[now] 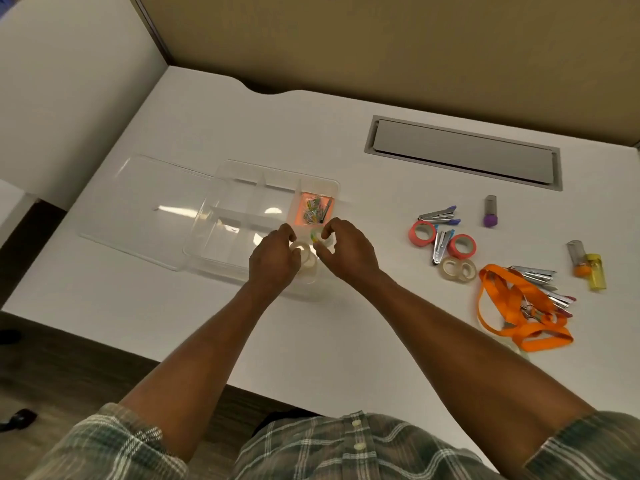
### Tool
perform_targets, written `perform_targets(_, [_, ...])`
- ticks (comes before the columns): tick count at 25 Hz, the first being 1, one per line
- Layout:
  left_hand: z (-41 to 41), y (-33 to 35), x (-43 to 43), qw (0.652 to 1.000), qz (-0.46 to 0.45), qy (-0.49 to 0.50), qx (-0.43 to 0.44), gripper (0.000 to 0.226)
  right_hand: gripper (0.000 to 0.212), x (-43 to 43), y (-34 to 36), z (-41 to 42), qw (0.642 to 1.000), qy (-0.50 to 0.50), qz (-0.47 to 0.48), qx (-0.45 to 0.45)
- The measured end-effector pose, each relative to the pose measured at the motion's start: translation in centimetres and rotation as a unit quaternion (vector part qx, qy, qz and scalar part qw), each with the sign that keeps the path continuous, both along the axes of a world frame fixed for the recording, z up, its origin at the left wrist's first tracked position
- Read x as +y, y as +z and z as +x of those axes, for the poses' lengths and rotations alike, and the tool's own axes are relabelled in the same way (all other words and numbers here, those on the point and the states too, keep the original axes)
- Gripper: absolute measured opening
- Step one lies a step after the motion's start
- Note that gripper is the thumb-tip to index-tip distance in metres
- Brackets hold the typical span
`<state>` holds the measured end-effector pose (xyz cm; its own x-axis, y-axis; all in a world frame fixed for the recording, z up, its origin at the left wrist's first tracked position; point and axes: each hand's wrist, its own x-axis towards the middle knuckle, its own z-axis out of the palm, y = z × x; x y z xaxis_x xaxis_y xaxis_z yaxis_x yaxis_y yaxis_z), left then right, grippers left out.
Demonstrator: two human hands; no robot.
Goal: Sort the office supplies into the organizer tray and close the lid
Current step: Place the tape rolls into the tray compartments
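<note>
left hand [273, 259], right hand [348, 251] grip tape rolls [305, 251].

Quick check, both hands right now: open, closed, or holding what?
Left hand: closed, holding a clear tape roll.
Right hand: closed, pinching a second tape roll.

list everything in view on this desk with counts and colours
organizer tray: one, clear, desk centre
lid: one, clear, flat left of tray
paper clips: heap, mixed colours, far right compartment
held tape rolls: two or more, clear, over near right compartment
wide tape rolls: two, orange-red, right of tray
small staplers: two, silver-blue, beside them
loose tape rolls: two, clear, nearer
lanyard: one, orange, near right
silver metal pieces: several, on the lanyard
capped tube: one, grey-purple, far right
yellow-orange items: two, right edge
hatch: one, grey, set in desk
desk: one, white
left hand: one, holds a roll
right hand: one, pinches a roll
</note>
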<state>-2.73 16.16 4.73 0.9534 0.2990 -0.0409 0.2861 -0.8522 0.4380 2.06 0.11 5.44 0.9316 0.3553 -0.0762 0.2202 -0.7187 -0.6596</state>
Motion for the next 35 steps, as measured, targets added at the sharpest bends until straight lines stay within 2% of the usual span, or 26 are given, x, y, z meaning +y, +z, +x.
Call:
perform_targets(7, [-0.4,-0.9,2.4,0.999,-0.019,-0.003,0.043,0.030,0.026,3.4,-1.0,0.3,0.996,0.043,-0.072,-0.013])
perform_targets(15, [0.4,-0.2,1.2,0.999,-0.034,-0.036,0.018,0.028,0.028,0.7,-0.9,0.1,0.998,0.015,-0.059,-0.021])
perform_targets(20, [1.0,0.4,-2.8,0.996,-0.046,-0.076,-0.018,0.027,0.026,-4.0,-0.8,-1.1,0.999,-0.019,-0.043,-0.018])
perform_targets(24, [1.2,0.4,-7.7,0.990,-0.055,-0.128,-0.003,0.027,0.026,-9.3,-1.1,-2.7,0.997,-0.060,-0.034,-0.018])
perform_targets(32, [-0.1,-1.3,-18.9,0.963,-0.054,-0.241,0.106,0.037,0.023,-21.0,-2.5,-6.6,0.989,-0.143,-0.045,0.001])
perform_targets(35, [-0.7,-2.2,-22.6,0.936,-0.012,-0.316,0.158,0.052,0.017,-25.5,-3.0,-7.8,0.978,-0.202,-0.046,0.007])
